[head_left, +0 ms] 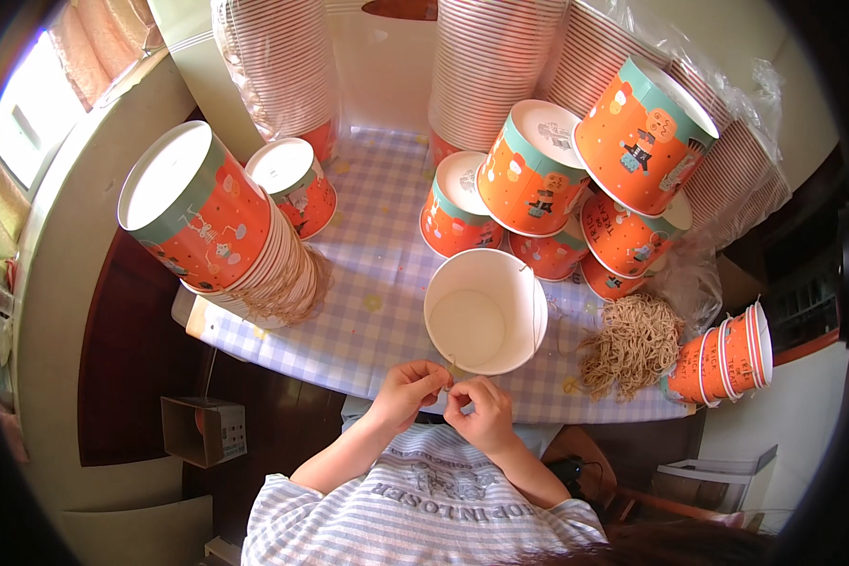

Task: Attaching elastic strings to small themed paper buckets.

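A white-lined paper bucket [467, 325] stands mouth up at the table's near edge. A thin tan cord [535, 307] runs from the far right of its rim down along the right side. At the near rim, a short piece of cord rises between my hands. My left hand [410, 393] is closed in a pinch there, fingertips on the cord. Beside it, my right hand [481, 412] is curled too, thumb and forefinger pinched at the cord. The fingertips nearly meet, and the exact grip is too small to make out.
A tan cord pile [634, 344] lies right of the bucket, near some nested orange cups [724, 356]. Orange buckets [538, 170] are piled upside down behind. A leaning bucket stack [226, 217] stands left. Tall plastic-wrapped stacks [278, 71] line the back of the checked tablecloth [368, 236].
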A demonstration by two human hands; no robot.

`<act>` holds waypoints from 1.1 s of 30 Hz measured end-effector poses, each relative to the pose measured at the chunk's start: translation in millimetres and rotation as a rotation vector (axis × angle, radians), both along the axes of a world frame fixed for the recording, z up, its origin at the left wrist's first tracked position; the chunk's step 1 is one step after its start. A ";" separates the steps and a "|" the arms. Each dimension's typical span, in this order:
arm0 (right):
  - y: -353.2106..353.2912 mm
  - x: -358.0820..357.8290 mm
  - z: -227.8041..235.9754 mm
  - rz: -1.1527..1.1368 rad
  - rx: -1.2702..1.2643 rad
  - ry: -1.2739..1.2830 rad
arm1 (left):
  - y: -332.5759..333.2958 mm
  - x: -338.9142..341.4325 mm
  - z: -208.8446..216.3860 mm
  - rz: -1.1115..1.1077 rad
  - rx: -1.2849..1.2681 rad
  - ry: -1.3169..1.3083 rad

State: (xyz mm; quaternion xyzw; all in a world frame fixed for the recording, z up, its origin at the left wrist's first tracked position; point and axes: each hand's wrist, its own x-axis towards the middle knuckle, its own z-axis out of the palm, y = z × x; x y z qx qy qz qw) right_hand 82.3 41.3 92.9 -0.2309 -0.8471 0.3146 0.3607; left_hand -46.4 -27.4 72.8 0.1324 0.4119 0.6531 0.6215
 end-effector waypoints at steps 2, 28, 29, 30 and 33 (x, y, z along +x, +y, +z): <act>0.4 1.1 -4.1 -0.021 0.015 0.014 | 0.4 0.5 1.4 0.002 -0.002 -0.009; -2.8 2.7 3.6 -0.014 -0.117 0.005 | -1.3 6.8 -1.7 -0.011 0.013 -0.052; -2.9 3.6 3.8 -0.003 -0.115 -0.008 | -1.3 6.8 -1.3 -0.011 0.014 -0.052; -2.8 4.4 3.6 0.009 -0.113 -0.020 | -1.3 6.7 -1.1 -0.012 0.013 -0.054; -2.8 7.3 5.3 0.060 -0.187 -0.008 | -1.2 5.3 -0.6 -0.016 0.009 -0.058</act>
